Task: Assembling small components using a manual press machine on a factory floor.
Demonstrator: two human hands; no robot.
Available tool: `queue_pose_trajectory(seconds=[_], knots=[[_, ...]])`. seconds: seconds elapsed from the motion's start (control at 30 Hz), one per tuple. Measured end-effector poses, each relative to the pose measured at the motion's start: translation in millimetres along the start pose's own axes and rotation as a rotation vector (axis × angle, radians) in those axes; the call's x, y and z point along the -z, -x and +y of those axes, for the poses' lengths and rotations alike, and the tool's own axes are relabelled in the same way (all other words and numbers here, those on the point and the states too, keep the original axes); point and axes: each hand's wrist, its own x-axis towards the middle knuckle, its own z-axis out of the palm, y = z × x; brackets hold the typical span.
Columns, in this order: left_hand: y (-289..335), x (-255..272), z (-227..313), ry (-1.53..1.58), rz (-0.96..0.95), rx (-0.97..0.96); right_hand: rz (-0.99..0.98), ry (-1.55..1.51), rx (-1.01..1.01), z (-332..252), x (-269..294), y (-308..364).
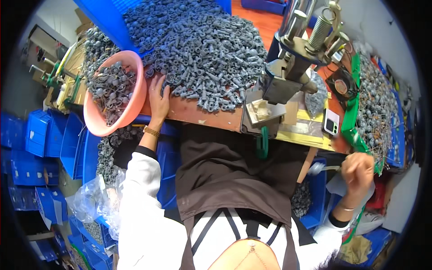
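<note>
While loosely open, left hand (pixel 159 102) between pink basin (pixel 140 83) and gray parts (pixel 211 58).

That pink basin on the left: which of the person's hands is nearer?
Left. The left hand is just right of the pink basin, beside the grey parts; the right hand is far off, beyond the metal press.

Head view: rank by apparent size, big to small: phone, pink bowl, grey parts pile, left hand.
1. Grey parts pile, clearly largest
2. Pink bowl
3. Left hand
4. Phone, smallest
</note>
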Motion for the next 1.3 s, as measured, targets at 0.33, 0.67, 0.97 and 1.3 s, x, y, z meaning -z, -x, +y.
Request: queue_pose_trajectory(seconds=[0.33,0.67,0.97,1.3], knots=[[-62.1,-22.4,-7.3,-0.27,0.192,-0.075,-0.492,0.072,-0.255,119.0,-172.1,-48.5],[-47.2,-14.5,51.3,0.193,0.295,-0.006,-0.516,-0.039,-0.454,166.2,-169.7,-45.6],[53.5,-12.2,157.0,1.582,0.067,0.653,-0.115,-0.041,-0.494,141.0,-173.4,-58.7],[54.1,-11.9,183.2,1.08,-0.072,0.242,0.044,0.371,0.071,138.2,-185.6,-63.5]])
